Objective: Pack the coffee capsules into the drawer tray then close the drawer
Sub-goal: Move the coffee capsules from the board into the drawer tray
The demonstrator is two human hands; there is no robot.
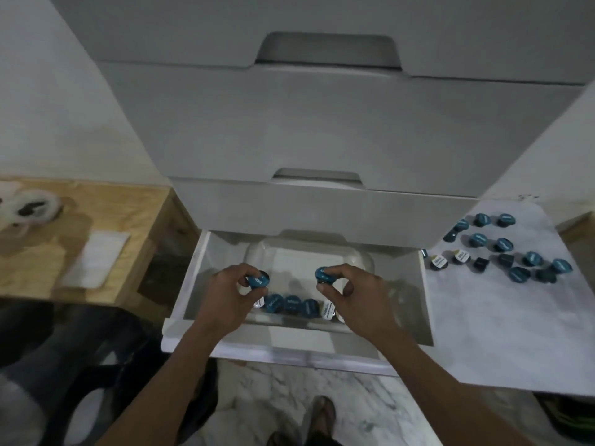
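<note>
Capsules, small round pods with glossy teal foil lids and dark bodies, a few showing white printed labels. Left hand (229,292) pinches one teal-lidded capsule (257,280) between curled thumb and fingertips, held over the near-left part of the clear tray (360,262). Right hand (349,294) grips a second capsule (323,274) the same way, tilted on edge, over the tray's near-right part. Tray is translucent plastic, rectangular with rounded corners, sitting inside the open white drawer (190,300), the lowest of a matte white drawer stack with cut-out handles. Along the tray's near wall lies a row of packed capsules (291,304), touching side by side, teal lids up, with white-labelled ones at either end. To the right, on a white marbled surface (483,333), loose capsules (502,249) are scattered, some upright, some tipped. Pale plywood surface (106,201) at left, grain visible. Grey-veined marble floor (363,400) below.
</note>
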